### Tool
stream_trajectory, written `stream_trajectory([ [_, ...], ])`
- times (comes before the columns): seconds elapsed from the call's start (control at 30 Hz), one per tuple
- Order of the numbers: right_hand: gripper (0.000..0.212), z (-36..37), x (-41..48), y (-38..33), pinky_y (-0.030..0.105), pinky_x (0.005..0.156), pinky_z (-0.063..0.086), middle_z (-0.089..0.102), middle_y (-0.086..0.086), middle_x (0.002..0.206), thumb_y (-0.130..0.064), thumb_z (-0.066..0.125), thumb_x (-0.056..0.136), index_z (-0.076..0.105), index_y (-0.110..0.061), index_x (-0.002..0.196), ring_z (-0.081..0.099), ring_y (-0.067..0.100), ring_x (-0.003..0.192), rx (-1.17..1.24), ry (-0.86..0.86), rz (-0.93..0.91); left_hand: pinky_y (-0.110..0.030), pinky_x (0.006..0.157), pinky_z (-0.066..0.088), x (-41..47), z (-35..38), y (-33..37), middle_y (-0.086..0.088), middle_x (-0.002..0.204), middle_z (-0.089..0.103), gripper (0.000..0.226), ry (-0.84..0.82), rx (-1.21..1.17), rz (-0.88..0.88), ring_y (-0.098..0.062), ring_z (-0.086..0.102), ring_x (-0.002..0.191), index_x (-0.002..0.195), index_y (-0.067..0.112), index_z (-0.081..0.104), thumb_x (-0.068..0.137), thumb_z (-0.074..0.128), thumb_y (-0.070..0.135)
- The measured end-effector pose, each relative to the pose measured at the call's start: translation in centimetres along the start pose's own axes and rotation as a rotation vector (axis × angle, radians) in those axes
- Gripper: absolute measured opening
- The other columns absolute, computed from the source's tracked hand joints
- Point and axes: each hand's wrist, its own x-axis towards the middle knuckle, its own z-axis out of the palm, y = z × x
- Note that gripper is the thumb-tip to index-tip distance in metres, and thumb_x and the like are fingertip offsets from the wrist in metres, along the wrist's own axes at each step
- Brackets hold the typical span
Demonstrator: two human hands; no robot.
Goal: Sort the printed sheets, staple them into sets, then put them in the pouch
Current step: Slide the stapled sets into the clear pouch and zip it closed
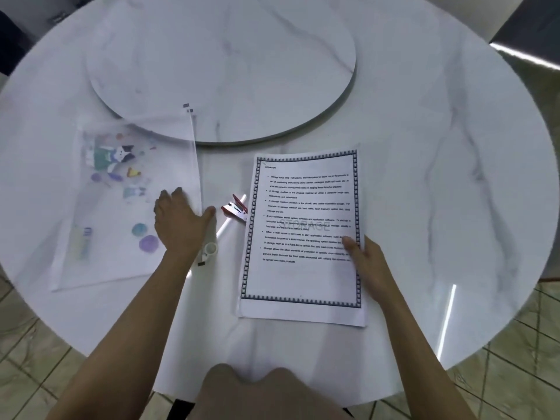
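Observation:
A stack of printed sheets (pixel 303 234) with a dark patterned border and the heading "STORAGE" lies on the table right of centre. My right hand (pixel 366 262) grips its right edge, thumb on top of the page. A translucent pouch (pixel 121 201) with cartoon stickers lies flat at the left, its zipper edge toward the middle. My left hand (pixel 178 219) rests on the pouch's lower right corner, fingers spread. A red stapler (pixel 236 209) sits between the pouch and the sheets.
A round white marble table (pixel 454 147) carries a raised turntable (pixel 221 65) at the back. A small white ring-shaped object (pixel 210 250) lies beside my left wrist. Tiled floor (pixel 515 374) shows beyond the table's near edge.

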Motion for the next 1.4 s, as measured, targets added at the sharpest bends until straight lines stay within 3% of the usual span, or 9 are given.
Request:
stream_trajectory([
  [0.1,0.026,0.0,-0.2,-0.2,0.010,0.081,0.048,0.064,-0.009,0.110,-0.036,0.047,0.093,0.055,-0.027,0.116,0.059,0.001,0.101,0.014,0.025,-0.025,-0.046,0.088,0.040,-0.6,-0.8,0.1,-0.018,0.132,0.045,0.048,0.028,-0.050,0.002,-0.036,0.038,0.124,0.126,0.006,0.046,0.086,0.059,0.029],
  [0.2,0.024,-0.1,-0.5,-0.5,0.005,0.076,0.048,0.064,-0.010,0.107,-0.034,0.047,0.094,0.056,-0.026,0.115,0.059,-0.001,0.100,0.043,0.044,-0.043,-0.042,0.093,0.039,-0.9,-1.7,0.0,-0.015,0.134,0.049,0.042,0.042,-0.116,-0.034,-0.033,0.044,0.124,0.132,0.010,0.046,0.091,0.051,0.019],
  [0.4,0.023,-0.7,-1.1,-0.8,0.010,0.080,0.050,0.065,-0.010,0.108,-0.033,0.047,0.094,0.056,-0.026,0.114,0.060,-0.001,0.101,0.090,0.088,-0.077,-0.045,0.087,0.040,-2.2,-1.4,-0.1,-0.016,0.134,0.043,0.056,-0.035,-0.005,0.052,-0.034,0.036,0.125,0.131,0.007,0.042,0.085,0.061,0.033],
  [0.57,0.023,-0.9,-1.7,-0.5,0.028,0.091,0.050,0.065,-0.011,0.110,-0.033,0.048,0.094,0.058,-0.026,0.113,0.062,0.008,0.105,0.126,0.126,-0.083,-0.040,0.084,0.041,-2.8,-2.0,-0.2,-0.018,0.121,0.056,0.043,-0.038,-0.041,0.067,-0.036,0.047,0.115,0.125,0.007,0.050,0.085,0.058,0.023],
  [0.7,0.016,-0.6,-2.1,-1.1,0.017,0.083,0.053,0.065,-0.016,0.106,-0.031,0.048,0.094,0.058,-0.031,0.107,0.063,-0.001,0.098,0.178,0.156,-0.111,-0.036,0.088,0.040,-3.1,-3.3,-0.9,-0.021,0.113,0.063,0.036,0.004,-0.140,0.072,-0.037,0.054,0.107,0.126,0.007,0.054,0.091,0.050,0.016],
  [0.87,0.027,0.7,-1.7,-3.5,0.029,0.091,0.052,0.065,-0.001,0.115,-0.027,0.049,0.095,0.057,-0.019,0.119,0.063,0.012,0.106,0.308,0.237,-0.144,-0.020,0.087,0.035,-4.4,-4.8,-2.0,-0.017,0.118,0.064,0.036,0.127,-0.259,0.080,-0.029,0.058,0.110,0.127,0.008,0.055,0.093,0.046,0.013],
  [1.1,0.010,5.6,-0.5,-6.9,0.040,0.098,0.048,0.066,-0.004,0.101,-0.021,0.050,0.095,0.057,-0.026,0.100,0.063,0.019,0.104,0.513,0.384,-0.115,-0.005,0.078,0.032,-7.3,-5.4,-2.1,-0.004,0.120,0.064,0.035,0.163,-0.393,0.071,-0.001,0.051,0.092,0.129,0.011,0.054,0.095,0.045,0.017],
  [1.3,0.013,11.9,-1.5,-7.0,0.039,0.096,0.049,0.063,-0.002,0.100,-0.021,0.047,0.096,0.056,-0.020,0.105,0.062,0.018,0.099,0.407,0.408,-0.073,0.012,0.076,0.027,-7.3,-5.8,-2.6,-0.008,0.126,0.060,0.034,0.138,-0.476,0.087,-0.010,0.055,0.107,0.127,0.005,0.055,0.095,0.047,0.013],
  [1.4,0.024,13.8,-2.1,-6.3,0.039,0.097,0.048,0.062,-0.003,0.101,-0.020,0.045,0.097,0.058,-0.012,0.115,0.062,0.019,0.102,0.342,0.353,-0.043,0.013,0.074,0.026,-7.0,-5.8,-2.7,-0.009,0.124,0.062,0.034,0.130,-0.474,0.086,-0.006,0.053,0.100,0.127,0.005,0.055,0.094,0.048,0.012],
])
